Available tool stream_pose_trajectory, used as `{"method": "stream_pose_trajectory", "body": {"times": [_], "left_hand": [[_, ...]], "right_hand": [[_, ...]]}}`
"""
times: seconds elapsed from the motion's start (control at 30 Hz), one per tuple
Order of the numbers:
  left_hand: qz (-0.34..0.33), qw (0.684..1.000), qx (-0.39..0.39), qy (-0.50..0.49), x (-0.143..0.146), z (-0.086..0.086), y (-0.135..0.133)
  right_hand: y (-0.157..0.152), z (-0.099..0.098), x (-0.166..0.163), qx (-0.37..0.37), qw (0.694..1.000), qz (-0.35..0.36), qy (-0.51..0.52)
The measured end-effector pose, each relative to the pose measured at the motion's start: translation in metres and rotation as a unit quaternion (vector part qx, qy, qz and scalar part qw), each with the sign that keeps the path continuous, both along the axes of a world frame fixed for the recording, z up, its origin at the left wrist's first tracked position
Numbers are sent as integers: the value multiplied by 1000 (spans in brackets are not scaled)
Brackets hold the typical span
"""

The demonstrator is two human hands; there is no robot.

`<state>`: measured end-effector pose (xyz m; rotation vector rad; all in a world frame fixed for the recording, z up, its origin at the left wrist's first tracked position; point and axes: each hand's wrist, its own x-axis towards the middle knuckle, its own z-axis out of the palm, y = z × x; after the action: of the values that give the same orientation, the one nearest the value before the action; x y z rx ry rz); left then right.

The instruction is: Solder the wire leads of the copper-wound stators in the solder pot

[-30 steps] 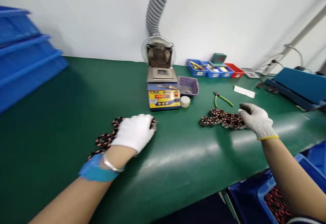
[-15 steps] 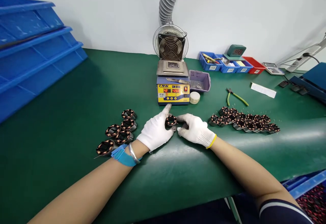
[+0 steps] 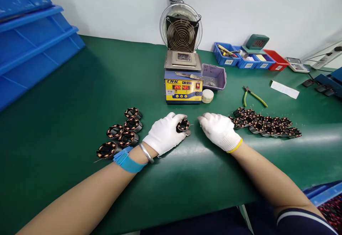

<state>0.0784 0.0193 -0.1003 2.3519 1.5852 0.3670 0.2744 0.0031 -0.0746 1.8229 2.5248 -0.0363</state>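
My left hand [image 3: 169,134], in a white glove with dirty fingertips, is closed around a ring-shaped motor stator [image 3: 183,125] with copper windings. A thin wire end sticks out of the stator's right side. Just right of it, apart from the stator, my gloved right hand [image 3: 217,130] has its fingers drawn together in a pinch; whatever may be between them is hidden. Several more stators [image 3: 128,138] stand left of my left hand. A larger group of stators [image 3: 267,124] with upright wire ends lies beyond my right hand, which partly covers the nearest one.
Behind my hands stands a yellow-and-blue solder pot [image 3: 184,90] with a fan [image 3: 182,34]. Beside it are a purple bin [image 3: 221,80] and a round white tin [image 3: 207,96]. Green-handled cutters [image 3: 253,96] lie at right; blue crates [image 3: 34,46] rise at left.
My right hand has moved right, away from the stator, and its fingers have come together. My left hand still grips the stator. The camera view has tilted slightly.
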Motion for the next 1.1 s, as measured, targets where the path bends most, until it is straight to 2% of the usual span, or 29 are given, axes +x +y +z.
{"method": "stream_pose_trajectory", "body": {"times": [0.07,0.17,0.27,0.37,0.4,0.43,0.57,0.67,0.73,0.83,0.9,0.97,1.03,1.1], "left_hand": [[17,1000,-8,-24,-1,0,1],[29,997,-15,-71,-2,-1,-1],[16,992,12,-121,-2,-1,-4],[21,986,59,-154,-1,-3,-8],[20,984,66,-166,-1,-4,-8],[18,982,66,-177,0,-5,-8],[19,984,28,-175,1,-7,-5],[17,981,-17,-191,-1,-4,-5],[-3,962,-83,-259,-5,0,-5],[1,896,-208,-393,-14,5,-6],[41,850,-214,-480,-20,7,-5],[69,820,-164,-544,-22,5,-4],[59,824,-139,-546,-19,2,-4],[37,858,-148,-490,-12,0,-6]], "right_hand": [[0,-3,3,-34,991,-69,114],[1,-11,-2,-130,931,-144,310],[-1,-19,-15,-174,864,-117,458],[-6,-26,-29,-160,798,-93,573],[-8,-27,-32,-143,790,-95,589],[-10,-28,-35,-119,794,-99,588],[-17,-28,-39,13,872,-88,481],[-17,-28,-36,65,892,-73,442],[-15,-30,-33,59,879,-88,466],[-8,-35,-29,6,818,-123,563],[-5,-36,-28,-36,768,-140,625],[-3,-36,-29,-64,737,-148,656],[-4,-35,-30,-79,726,-147,667],[-5,-34,-31,-89,720,-142,674]]}}
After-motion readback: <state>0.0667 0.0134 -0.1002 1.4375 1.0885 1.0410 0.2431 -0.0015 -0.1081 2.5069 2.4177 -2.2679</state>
